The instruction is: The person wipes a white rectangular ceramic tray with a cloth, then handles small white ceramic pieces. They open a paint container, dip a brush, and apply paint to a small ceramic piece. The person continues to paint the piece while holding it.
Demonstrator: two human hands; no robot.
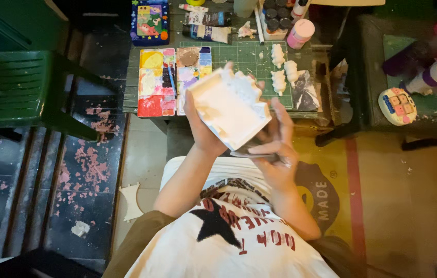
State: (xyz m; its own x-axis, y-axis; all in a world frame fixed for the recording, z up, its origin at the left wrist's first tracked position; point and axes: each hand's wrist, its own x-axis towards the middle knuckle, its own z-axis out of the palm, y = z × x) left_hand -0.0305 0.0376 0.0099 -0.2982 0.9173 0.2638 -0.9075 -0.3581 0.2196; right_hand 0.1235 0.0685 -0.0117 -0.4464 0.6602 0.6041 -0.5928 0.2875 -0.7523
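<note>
My left hand [201,128] grips a white unpainted plaster block [230,107] with a bumpy, frilled top edge, tilted up in front of my chest. My right hand [276,154] is just right of the block, fingers curled around a thin dark tool, likely a brush [252,153], whose tip lies under the block's lower edge. Behind the block, on a low green cutting mat [244,56], lie three small white plaster figures [283,69] and a paint palette [173,80] with many coloured squares.
Paint tubes [207,25], a pink-capped bottle [300,33] and a painted colourful tile [150,20] sit at the table's far edge. A green plastic chair [17,87] stands left. Bottles [434,74] and a small painted figure [397,105] rest on a table to the right.
</note>
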